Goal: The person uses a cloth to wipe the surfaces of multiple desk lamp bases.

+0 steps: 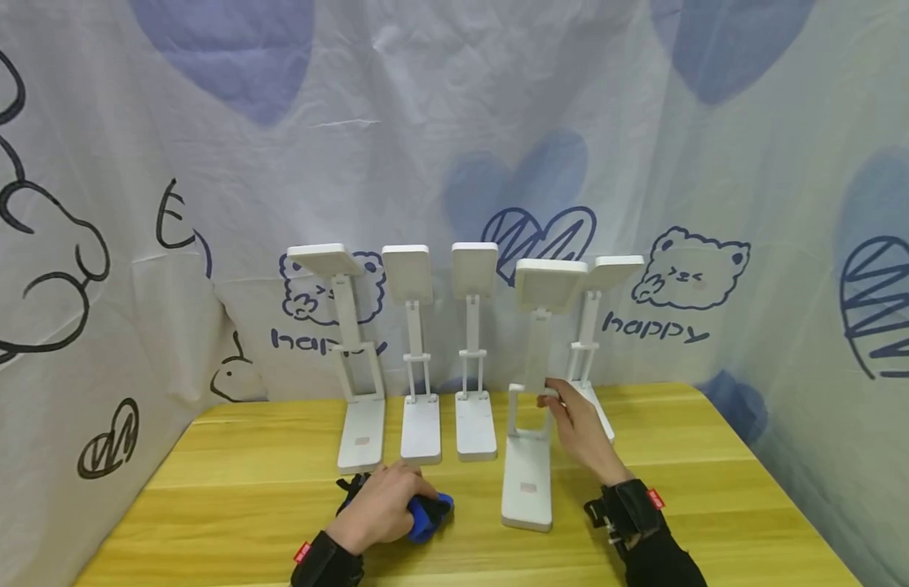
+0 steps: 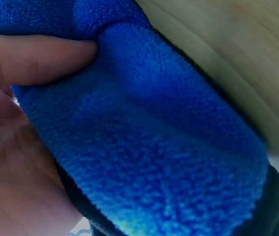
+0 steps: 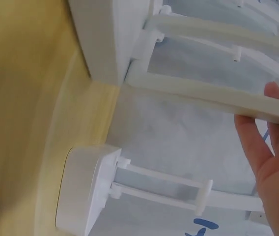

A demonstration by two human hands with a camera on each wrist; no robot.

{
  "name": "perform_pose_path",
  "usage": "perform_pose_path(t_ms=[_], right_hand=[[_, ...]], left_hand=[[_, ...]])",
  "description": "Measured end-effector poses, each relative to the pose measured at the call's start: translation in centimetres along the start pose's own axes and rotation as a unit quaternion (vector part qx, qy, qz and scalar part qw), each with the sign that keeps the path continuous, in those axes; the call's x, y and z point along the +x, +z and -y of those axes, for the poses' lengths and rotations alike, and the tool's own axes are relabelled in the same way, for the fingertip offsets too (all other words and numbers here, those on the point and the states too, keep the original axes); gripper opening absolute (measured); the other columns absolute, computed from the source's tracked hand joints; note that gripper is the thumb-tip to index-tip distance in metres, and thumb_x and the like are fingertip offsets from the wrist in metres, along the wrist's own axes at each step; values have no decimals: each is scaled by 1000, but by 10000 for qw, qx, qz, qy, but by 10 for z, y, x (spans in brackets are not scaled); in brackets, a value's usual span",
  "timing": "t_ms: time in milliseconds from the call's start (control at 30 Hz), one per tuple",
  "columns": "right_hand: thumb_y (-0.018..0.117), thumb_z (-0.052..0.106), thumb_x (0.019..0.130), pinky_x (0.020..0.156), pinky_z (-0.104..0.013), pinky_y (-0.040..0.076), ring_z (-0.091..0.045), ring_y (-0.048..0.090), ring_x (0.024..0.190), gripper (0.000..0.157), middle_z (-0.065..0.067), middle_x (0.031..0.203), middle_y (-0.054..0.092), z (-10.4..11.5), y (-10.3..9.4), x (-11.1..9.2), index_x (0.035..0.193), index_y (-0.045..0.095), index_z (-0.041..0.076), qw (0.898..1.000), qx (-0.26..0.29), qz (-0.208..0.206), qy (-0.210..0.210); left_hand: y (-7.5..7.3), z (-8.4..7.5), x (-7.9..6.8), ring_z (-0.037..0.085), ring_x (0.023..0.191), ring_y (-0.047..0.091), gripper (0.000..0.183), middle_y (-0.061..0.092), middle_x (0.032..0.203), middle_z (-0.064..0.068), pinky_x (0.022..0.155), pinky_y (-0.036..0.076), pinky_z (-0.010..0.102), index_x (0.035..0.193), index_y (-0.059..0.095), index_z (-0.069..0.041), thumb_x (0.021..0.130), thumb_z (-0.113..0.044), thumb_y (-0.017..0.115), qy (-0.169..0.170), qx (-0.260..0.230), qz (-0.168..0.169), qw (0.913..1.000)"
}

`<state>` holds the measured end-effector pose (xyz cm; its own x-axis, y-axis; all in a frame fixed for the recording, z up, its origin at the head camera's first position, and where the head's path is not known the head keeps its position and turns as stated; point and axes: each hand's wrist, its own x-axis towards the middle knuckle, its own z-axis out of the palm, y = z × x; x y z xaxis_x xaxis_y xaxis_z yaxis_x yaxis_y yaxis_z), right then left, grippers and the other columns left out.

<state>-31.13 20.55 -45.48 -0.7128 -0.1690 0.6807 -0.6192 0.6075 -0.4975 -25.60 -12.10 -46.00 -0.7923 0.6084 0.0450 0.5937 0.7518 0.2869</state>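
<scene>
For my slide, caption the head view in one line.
Right hand grips a white stand; left hand clutches a blue cloth.

Both bare hands [image 1: 381, 501] emerge from black wrist straps [image 1: 630, 505], each bearing a small red tag [image 1: 655, 498].

The right hand [image 3: 272, 162] holds a white stand's arm [image 3: 213, 93] above the wooden table [image 3: 26, 98].

**Bright, even light; wrist cams soft**

I see flat, soft light w/ faint shadows by my right hand [image 1: 582, 428]. Head view bends at edges. Left wrist pic too close, blue cloth [image 2: 149, 147] blurry; right wrist pic smeared, washed out.
</scene>
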Motion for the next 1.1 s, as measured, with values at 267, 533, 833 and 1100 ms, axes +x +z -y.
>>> perform_pose_path(t_ms=[267, 533, 833, 1100], right_hand=[[44, 6, 103, 75, -35, 51, -29, 65, 90, 27, -6, 97, 66, 4, -2, -5, 127, 56, 6, 9984, 303, 289, 368], [42, 5, 104, 71, -32, 49, -30, 63, 84, 23, -5, 93, 64, 6, 0, -7, 124, 54, 4, 9983, 315, 306, 386], [42, 4, 103, 70, -31, 48, -28, 62, 83, 20, -4, 91, 63, 7, -1, -10, 119, 54, 6, 9983, 402, 304, 298], [40, 7, 105, 70, -31, 46, -30, 61, 83, 22, -6, 92, 64, 10, -3, -11, 123, 53, 7, 9977, 411, 385, 386]], left_hand=[[5, -2, 5, 25, 112, 59, 58, 66, 114, -3, 98, 45, 55, 122, 69, -29, 77, 7, 60, 74, -55, 192, 9998], [11, -17, 18, 20, 108, 65, 53, 69, 116, -2, 94, 51, 42, 127, 66, -24, 83, 5, 56, 368, 34, -202, 9991], [22, -47, 43, 20, 104, 66, 56, 67, 118, 3, 84, 55, 35, 136, 59, -20, 84, -1, 61, 407, 250, -1073, 9931], [39, -72, 67, 22, 102, 64, 50, 66, 117, 4, 82, 53, 41, 132, 61, -19, 84, -8, 66, 248, 947, -1457, 9845]])
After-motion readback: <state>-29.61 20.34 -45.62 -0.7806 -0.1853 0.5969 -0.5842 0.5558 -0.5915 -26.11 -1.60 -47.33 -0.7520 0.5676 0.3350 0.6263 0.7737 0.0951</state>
